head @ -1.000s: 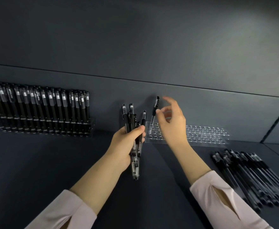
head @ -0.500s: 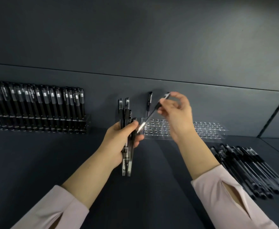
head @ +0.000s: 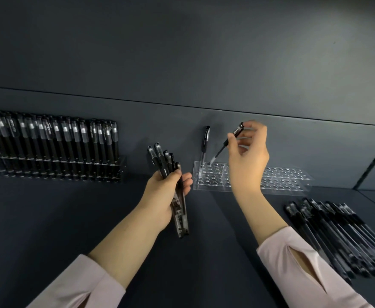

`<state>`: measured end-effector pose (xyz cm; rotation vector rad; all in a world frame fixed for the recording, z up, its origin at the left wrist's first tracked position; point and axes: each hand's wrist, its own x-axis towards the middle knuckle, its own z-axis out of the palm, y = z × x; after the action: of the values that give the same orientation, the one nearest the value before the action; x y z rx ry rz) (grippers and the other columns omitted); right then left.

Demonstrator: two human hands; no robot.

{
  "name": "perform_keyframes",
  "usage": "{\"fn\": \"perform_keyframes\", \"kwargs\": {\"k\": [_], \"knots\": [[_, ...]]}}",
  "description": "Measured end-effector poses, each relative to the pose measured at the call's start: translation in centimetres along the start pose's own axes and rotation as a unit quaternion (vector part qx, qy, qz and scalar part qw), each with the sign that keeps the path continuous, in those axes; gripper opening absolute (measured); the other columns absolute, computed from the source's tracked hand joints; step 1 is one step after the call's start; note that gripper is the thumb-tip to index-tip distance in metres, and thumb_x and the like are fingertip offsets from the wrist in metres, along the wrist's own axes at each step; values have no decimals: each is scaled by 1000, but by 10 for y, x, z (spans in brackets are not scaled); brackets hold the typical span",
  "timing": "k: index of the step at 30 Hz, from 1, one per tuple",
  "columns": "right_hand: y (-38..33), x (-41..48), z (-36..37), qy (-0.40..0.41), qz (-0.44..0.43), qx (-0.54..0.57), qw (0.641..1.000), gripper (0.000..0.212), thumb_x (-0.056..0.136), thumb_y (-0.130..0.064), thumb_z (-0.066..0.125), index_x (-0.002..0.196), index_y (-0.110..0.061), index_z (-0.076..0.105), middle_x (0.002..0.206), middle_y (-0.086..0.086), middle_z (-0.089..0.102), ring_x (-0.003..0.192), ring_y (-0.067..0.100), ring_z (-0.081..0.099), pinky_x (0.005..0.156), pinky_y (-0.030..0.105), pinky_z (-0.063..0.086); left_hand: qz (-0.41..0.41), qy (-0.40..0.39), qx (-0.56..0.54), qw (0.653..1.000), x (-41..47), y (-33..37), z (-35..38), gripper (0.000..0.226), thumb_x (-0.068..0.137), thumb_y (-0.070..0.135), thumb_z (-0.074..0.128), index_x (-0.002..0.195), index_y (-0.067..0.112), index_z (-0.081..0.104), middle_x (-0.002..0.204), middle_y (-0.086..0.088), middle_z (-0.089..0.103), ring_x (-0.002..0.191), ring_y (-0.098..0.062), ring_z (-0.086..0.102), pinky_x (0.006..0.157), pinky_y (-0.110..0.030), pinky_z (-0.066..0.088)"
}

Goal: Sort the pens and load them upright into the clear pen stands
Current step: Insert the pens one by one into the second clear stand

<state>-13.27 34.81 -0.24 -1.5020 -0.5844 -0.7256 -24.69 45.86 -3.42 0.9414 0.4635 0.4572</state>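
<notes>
My left hand grips a bundle of several black pens, caps pointing up, in the middle of the dark table. My right hand pinches one black pen near its cap, tilted, with its tip at a hole near the left end of the clear pen stand. One pen stands upright in the far left corner hole of that stand; its other holes are empty. A second clear stand at the left is packed with upright black pens.
A pile of loose black pens lies on the table at the right. A dark wall runs right behind both stands. A seam in the table surface slants at the far right.
The right hand set one pen upright in the stand, pulled another pen from the left hand's bundle and carried it over to the stand, tip down. The left hand dropped slightly.
</notes>
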Motion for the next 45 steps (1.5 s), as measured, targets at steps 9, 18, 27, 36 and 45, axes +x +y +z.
{"fn": "perform_keyframes", "kwargs": {"k": [9,18,27,36,45], "knots": [[4,2,9,-64,-82,-121,987,27,92,-14,63,117,-19,53,91,-2,60,72,7,55,67,18,45,-10,-27,30,999,-6,3,0,18,99,21,56,113,12,59,93,0,77,70,-16,74,53,-26,57],[16,1,13,-183,-71,-197,961,41,93,-13,60,133,-20,52,98,4,63,84,23,61,77,38,53,11,-41,47,998,-6,1,1,16,99,20,55,112,11,57,90,-2,78,67,-11,72,53,-21,55],[23,-6,14,-225,-59,-203,951,57,96,-22,57,147,-29,35,99,3,59,78,18,58,70,28,47,16,-43,51,998,-6,2,4,14,101,7,49,98,9,63,91,-5,77,74,-10,71,59,-20,56],[28,-10,7,-232,-40,-194,952,68,95,-13,52,152,-32,20,98,5,59,79,20,56,72,26,43,36,-59,42,997,-8,1,3,11,98,8,56,101,9,67,91,-4,77,77,-10,73,63,-20,58],[9,-11,9,-223,53,-65,971,18,96,-22,56,104,-17,72,88,-7,70,80,7,62,74,19,48,52,-92,66,992,-9,2,3,14,95,10,60,105,3,68,94,-9,77,82,-15,73,66,-20,57]]}}
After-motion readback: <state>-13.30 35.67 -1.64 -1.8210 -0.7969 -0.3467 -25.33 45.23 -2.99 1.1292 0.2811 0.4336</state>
